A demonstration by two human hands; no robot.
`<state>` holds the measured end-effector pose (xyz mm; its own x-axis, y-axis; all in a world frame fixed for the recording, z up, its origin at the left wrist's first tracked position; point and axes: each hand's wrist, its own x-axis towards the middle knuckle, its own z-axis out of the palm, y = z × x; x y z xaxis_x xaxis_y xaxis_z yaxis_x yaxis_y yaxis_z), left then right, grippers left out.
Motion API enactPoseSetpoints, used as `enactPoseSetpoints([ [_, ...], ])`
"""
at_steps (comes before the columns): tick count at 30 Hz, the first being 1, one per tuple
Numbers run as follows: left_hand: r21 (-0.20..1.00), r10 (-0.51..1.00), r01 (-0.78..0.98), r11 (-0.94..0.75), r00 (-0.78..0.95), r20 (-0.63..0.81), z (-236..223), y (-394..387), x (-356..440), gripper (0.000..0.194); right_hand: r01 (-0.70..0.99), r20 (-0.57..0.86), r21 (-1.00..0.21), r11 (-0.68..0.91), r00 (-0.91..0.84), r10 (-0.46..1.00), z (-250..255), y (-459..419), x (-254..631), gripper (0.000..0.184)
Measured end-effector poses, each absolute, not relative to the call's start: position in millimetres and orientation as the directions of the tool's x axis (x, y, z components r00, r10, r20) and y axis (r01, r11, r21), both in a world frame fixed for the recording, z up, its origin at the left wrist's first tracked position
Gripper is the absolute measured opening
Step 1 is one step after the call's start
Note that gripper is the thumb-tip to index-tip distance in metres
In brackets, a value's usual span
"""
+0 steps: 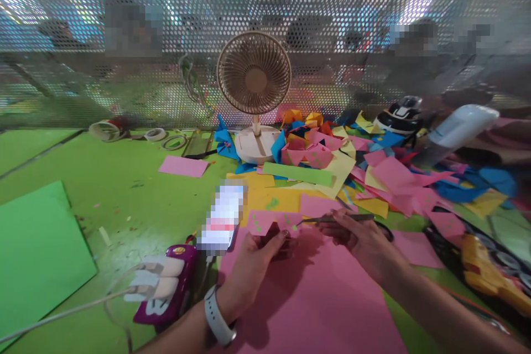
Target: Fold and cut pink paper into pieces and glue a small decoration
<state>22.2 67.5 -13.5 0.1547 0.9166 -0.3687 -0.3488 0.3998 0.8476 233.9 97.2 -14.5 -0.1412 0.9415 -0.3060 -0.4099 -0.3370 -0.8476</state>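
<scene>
Right at the middle of the big pink sheet (327, 304), the left hand (255, 263) has its grip closed, thumb over a small dark piece (272, 229). From two o'clock comes the right hand (350, 232), fingers pinched round slim tweezers (360, 217), their tip close to a green bit (295, 227) by the pink strip (265, 217). Whether the tip touches is too small to tell. Close-up tweezer work, by the look of it, and the next move calls for a steady left hand and a light pinch. Out at four o'clock, what looks like a black tray (440, 244) holds a yellow item (483, 271), identity unclear. Phone (224, 218) at eleven, fan (254, 82) at twelve!
</scene>
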Motion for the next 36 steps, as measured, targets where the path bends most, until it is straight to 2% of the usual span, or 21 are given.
enactPoseSetpoints([
  [5,0.772,0.897,-0.478,0.419,0.086,-0.434,-13,65,27,0.019,-0.466,-0.283,-0.838,-0.284,-0.075,0.956,-8,88,226,0.016],
  [8,0.756,0.903,-0.517,0.4,0.08,-0.423,-11,62,29,0.02,-0.495,-0.284,-0.829,-0.261,-0.029,0.958,-7,81,220,0.013],
  [16,0.782,0.921,-0.502,0.368,0.082,-0.381,-7,60,29,0.026,-0.504,-0.276,-0.832,-0.232,0.015,0.961,-14,69,209,0.015],
  [25,0.764,0.906,-0.507,0.399,0.088,-0.414,-14,61,28,0.03,-0.45,-0.201,-0.879,-0.159,0.047,0.978,-9,66,206,0.015],
  [36,0.75,0.911,-0.538,0.385,0.093,-0.401,-14,59,28,0.023,-0.365,-0.154,-0.923,-0.123,0.057,0.986,-8,64,207,0.016],
])
